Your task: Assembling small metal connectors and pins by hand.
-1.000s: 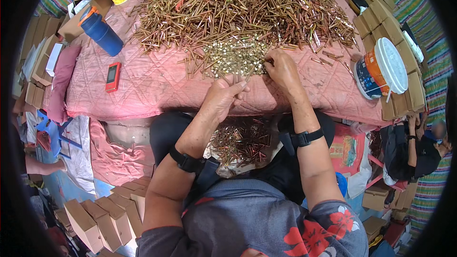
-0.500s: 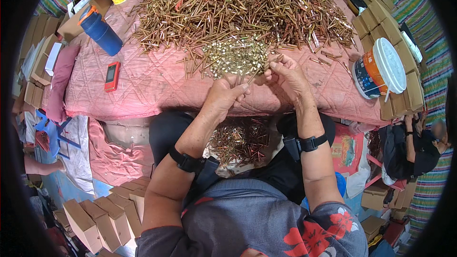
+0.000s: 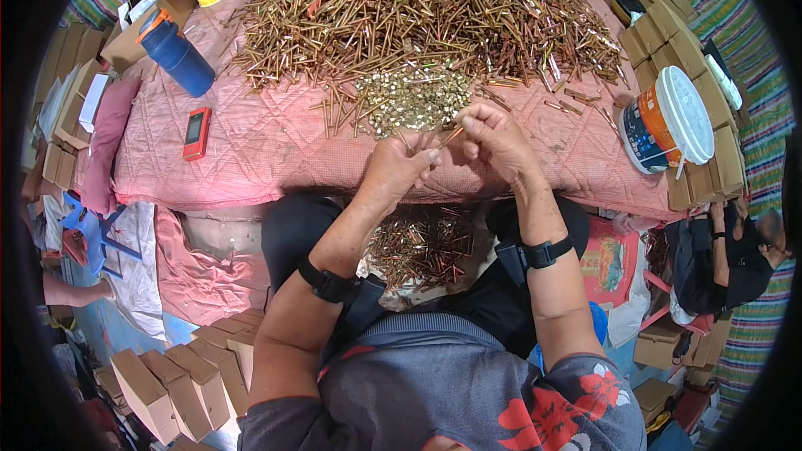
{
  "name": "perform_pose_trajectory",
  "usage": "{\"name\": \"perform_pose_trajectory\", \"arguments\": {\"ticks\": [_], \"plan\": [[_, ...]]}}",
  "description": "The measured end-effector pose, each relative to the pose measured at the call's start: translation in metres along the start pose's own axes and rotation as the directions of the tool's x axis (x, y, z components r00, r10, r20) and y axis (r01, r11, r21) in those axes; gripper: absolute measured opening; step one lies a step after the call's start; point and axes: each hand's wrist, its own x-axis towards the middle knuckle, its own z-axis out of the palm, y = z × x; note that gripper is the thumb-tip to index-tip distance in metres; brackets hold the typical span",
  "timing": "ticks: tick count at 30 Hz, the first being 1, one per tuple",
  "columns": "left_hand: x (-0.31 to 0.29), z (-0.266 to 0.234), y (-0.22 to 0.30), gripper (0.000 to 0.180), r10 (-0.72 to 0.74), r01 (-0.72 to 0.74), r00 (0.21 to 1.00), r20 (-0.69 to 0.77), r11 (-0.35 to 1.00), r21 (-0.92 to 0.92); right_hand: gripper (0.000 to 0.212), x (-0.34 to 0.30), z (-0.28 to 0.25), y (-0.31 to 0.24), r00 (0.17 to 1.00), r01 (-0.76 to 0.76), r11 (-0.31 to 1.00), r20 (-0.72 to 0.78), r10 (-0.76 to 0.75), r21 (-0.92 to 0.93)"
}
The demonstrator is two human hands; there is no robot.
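Note:
My left hand (image 3: 396,170) is closed, thumb and finger pinching a slim brass-coloured bolt (image 3: 452,135) that slants up to the right. At its upper end, the fingertips of my right hand (image 3: 494,144) are pinched together; whether a small nut sits between them is too fine to make out. Another thin rod seems to stick up from the left hand's fingers. Just beyond both hands lies a heap of small shiny nuts (image 3: 418,100). Behind that spreads a big pile of similar brass-coloured bolts (image 3: 418,17).
Pink quilted cloth (image 3: 276,150) covers the work surface. On the left are a blue bottle (image 3: 180,58) and a red device (image 3: 196,134); on the right stands a white-lidded bucket (image 3: 668,121). More bolts (image 3: 422,246) lie between my knees. Cardboard boxes (image 3: 180,388) surround me. Another person (image 3: 727,259) sits far right.
My right hand has come slightly lower and left, its fingertips now at the bolt's upper end. The left hand stays nearly in place.

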Motion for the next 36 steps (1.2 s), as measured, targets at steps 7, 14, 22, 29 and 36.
{"name": "perform_pose_trajectory", "arguments": {"ticks": [7, 14, 22, 29, 36], "plan": [[0.0, 0.0, -0.001, 0.015, -0.02, 0.027, 0.999, 0.036, 0.977, -0.211, 0.012, -0.003, 0.013, 0.004, 0.996, -0.007, 0.99, 0.085, 0.019, -0.144], [0.004, -0.007, -0.001, 0.013, -0.046, 0.027, 0.997, -0.054, 0.947, -0.32, 0.009, -0.003, -0.029, -0.009, 0.921, 0.136, 0.915, -0.291, -0.258, -0.38], [0.003, -0.008, 0.0, 0.013, -0.063, 0.038, 0.996, -0.057, 0.929, -0.369, 0.011, -0.003, -0.027, 0.008, 0.896, 0.168, 0.573, -0.117, -0.428, -0.802], [0.005, -0.006, -0.003, 0.012, -0.075, 0.052, 0.996, -0.05, 0.933, -0.356, 0.012, -0.001, -0.01, 0.006, 0.875, 0.192, 0.207, 0.072, -0.478, -0.959], [0.005, -0.004, -0.003, 0.012, -0.09, 0.077, 0.996, -0.026, 0.941, -0.329, 0.012, 0.003, -0.018, 0.015, 0.887, 0.159, 0.642, -0.177, -0.426, -0.75]]}}
